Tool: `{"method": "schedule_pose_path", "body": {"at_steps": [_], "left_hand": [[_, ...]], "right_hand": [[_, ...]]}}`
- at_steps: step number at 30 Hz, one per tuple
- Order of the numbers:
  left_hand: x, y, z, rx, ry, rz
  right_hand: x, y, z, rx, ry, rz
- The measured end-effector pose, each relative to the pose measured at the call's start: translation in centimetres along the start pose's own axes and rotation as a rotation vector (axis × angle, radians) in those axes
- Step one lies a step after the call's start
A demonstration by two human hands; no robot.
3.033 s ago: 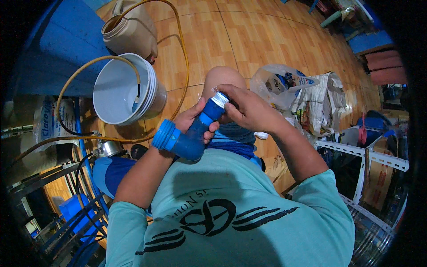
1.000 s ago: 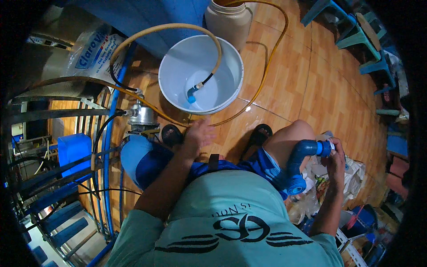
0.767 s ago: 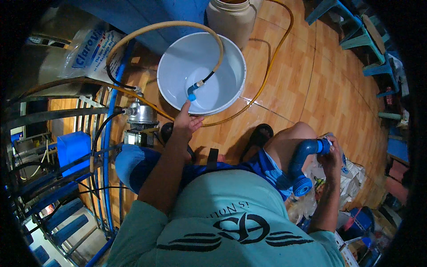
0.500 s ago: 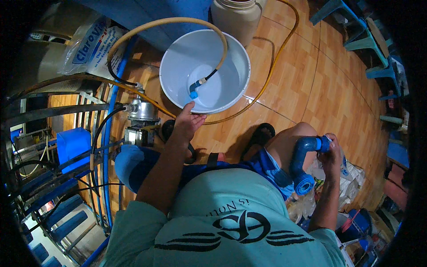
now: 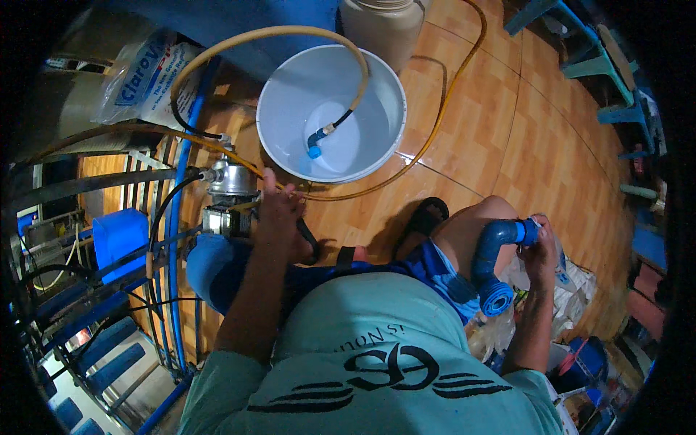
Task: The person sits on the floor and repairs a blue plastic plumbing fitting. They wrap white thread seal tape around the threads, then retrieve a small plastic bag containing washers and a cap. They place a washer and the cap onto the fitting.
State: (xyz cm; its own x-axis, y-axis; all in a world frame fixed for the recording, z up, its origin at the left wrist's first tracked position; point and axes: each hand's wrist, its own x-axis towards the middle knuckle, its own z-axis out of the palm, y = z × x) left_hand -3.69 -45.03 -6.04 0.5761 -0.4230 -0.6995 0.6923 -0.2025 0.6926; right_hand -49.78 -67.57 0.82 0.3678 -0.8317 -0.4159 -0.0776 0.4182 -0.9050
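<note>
My right hand (image 5: 538, 250) grips a dark blue elbow pipe fitting (image 5: 489, 246) by its upper end, beside my right knee; the fitting's ringed lower end faces up. My left hand (image 5: 283, 203) is open, fingers apart, near the yellow hose (image 5: 370, 190) and beside a silver metal pump (image 5: 230, 180). Just above it stands a white bucket (image 5: 283, 94), with a tan-and-black hose (image 5: 286, 32) hanging into it, ending in a small blue elbow (image 5: 316, 141).
Behind the bucket are a beige jug (image 5: 384, 29) and blue panel (image 5: 290, 18). Metal frames and pipes (image 5: 174, 261), a blue container (image 5: 119, 243) and printed sack (image 5: 145, 94) stand left. Stools (image 5: 602, 72) line the upper right; plastic bags (image 5: 573, 290) lie by my right side.
Since three seconds ago my left hand has let go of the elbow fitting, which my right hand moved rightward. My left hand reached toward the bucket and has shifted slightly leftward. My view turned.
</note>
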Motion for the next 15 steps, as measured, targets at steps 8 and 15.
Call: {"method": "schedule_pose_path", "body": {"at_steps": [8,15], "left_hand": [[-14.2,9.5,-14.8,-0.175,-0.769,0.17],[-21.1,-1.4,-31.5,0.416,0.1,-0.104]], "right_hand": [[1.6,-2.0,1.4,0.018,-0.073,0.002],[8.8,-2.5,-6.6,-0.108,-0.21,-0.027]]}}
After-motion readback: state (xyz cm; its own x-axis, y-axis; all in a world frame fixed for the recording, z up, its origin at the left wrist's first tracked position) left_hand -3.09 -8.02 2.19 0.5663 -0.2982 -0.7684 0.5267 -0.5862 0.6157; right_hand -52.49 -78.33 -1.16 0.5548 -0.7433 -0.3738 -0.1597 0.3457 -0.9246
